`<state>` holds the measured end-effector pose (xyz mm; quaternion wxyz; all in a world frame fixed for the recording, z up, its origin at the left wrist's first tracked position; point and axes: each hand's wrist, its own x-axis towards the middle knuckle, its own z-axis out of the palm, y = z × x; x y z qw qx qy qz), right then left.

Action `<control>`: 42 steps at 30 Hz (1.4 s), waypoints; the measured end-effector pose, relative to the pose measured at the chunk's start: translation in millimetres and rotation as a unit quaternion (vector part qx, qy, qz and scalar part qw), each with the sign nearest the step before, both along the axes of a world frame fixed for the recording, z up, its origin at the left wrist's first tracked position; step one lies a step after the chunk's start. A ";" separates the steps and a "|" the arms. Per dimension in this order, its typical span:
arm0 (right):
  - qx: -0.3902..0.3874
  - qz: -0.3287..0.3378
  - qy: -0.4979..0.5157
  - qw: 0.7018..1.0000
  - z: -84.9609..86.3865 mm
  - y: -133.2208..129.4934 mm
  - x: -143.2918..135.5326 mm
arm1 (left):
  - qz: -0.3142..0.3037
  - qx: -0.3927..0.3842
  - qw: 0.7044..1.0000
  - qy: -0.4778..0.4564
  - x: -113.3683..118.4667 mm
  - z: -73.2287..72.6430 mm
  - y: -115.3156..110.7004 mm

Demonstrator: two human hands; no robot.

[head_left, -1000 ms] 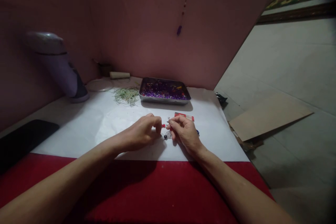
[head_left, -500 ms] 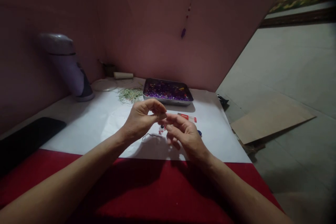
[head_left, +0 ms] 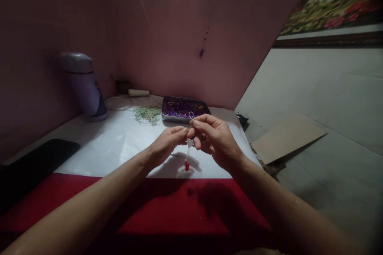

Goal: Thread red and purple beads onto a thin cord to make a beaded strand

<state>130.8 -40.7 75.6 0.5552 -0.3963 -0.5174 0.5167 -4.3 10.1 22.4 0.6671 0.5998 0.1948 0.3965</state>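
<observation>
Above the white sheet, my left hand (head_left: pixel 167 143) and my right hand (head_left: pixel 217 139) meet, both with fingers pinched together on a beaded strand. A small loop of cord (head_left: pixel 192 115) sticks up over my right fingertips. Below the fingers hangs a clear beaded piece (head_left: pixel 189 142), and lower on the same strand a red beaded piece (head_left: pixel 186 165) dangles over the white sheet. Just behind my hands is the metal tray (head_left: pixel 176 119) of purple beads, partly covered by my right hand.
A purple bottle (head_left: pixel 86 91) stands at the back left, with a tangle of green threads (head_left: pixel 148 114) nearer the tray. A dark flat object (head_left: pixel 44 153) lies at left on the white sheet (head_left: pixel 104 143). Cardboard (head_left: pixel 289 137) lies right of the table.
The strand with clear and red pieces now hangs in full view below my hands, and a loop shows above. My right hand has moved up and closed into a pinch. The view has shifted.
</observation>
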 end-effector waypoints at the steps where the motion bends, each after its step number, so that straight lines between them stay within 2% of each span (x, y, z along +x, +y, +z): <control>1: 0.002 -0.003 -0.002 1.000 5.3 0.0 -0.7 | -0.045 -0.029 0.998 -0.015 0.9 -0.8 -1.7; 4: 0.012 -0.015 -0.007 1.000 17.0 2.3 -0.3 | -0.141 -0.118 0.981 -0.060 1.4 -2.2 -4.7; 8: 0.027 -0.039 -0.009 0.999 22.5 10.3 4.7 | -0.169 -0.182 0.964 -0.092 -2.1 -1.0 -5.2; 13: 0.047 -0.057 -0.008 0.997 22.0 18.4 10.3 | -0.141 -0.175 0.971 -0.085 -3.4 1.1 -6.7; 18: 0.051 -0.067 -0.009 0.996 23.3 20.4 11.3 | -0.100 -0.161 0.979 -0.071 -1.4 -3.9 -5.8; 30: 0.055 -0.098 0.009 0.994 25.0 25.6 12.5 | -0.085 -0.174 0.979 -0.063 -2.7 -7.1 -1.1; 42: 0.052 -0.096 -0.001 0.994 24.5 26.4 11.5 | -0.083 -0.183 0.978 -0.059 -2.4 -6.7 -2.4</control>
